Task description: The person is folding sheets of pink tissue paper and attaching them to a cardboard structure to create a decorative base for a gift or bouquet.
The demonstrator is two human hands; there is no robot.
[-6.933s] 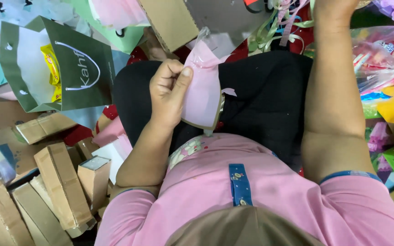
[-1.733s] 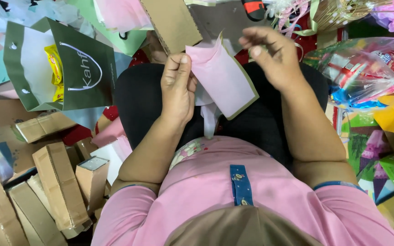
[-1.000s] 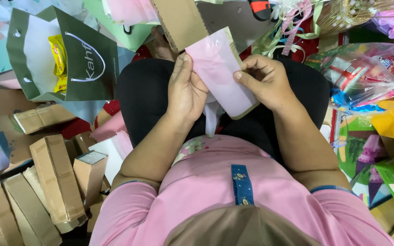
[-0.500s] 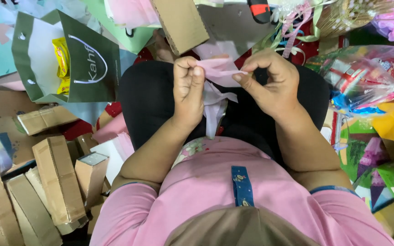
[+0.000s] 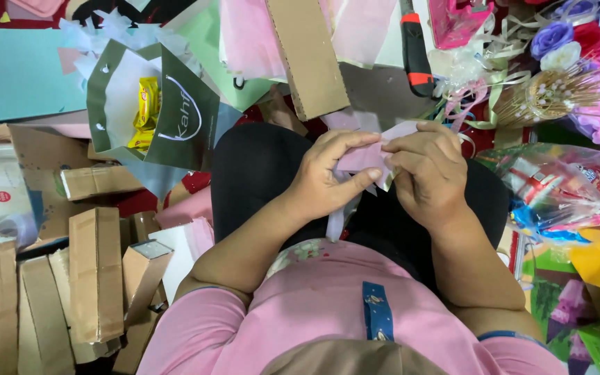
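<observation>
Pale pink tissue paper (image 5: 368,157), crumpled and folded small, is pinched between the left hand (image 5: 331,177) and right hand (image 5: 430,173), both grips closed on it.

Cardboard boxes (image 5: 50,292) crowd seven o'clock; a green paper bag (image 5: 168,111) lies at ten, artificial flowers (image 5: 592,76) at two.

We hold our left hand (image 5: 328,177) and right hand (image 5: 425,173) close together above our lap, fingers (image 5: 366,182) curled and pinching, forearms bare, elbows bent.
</observation>
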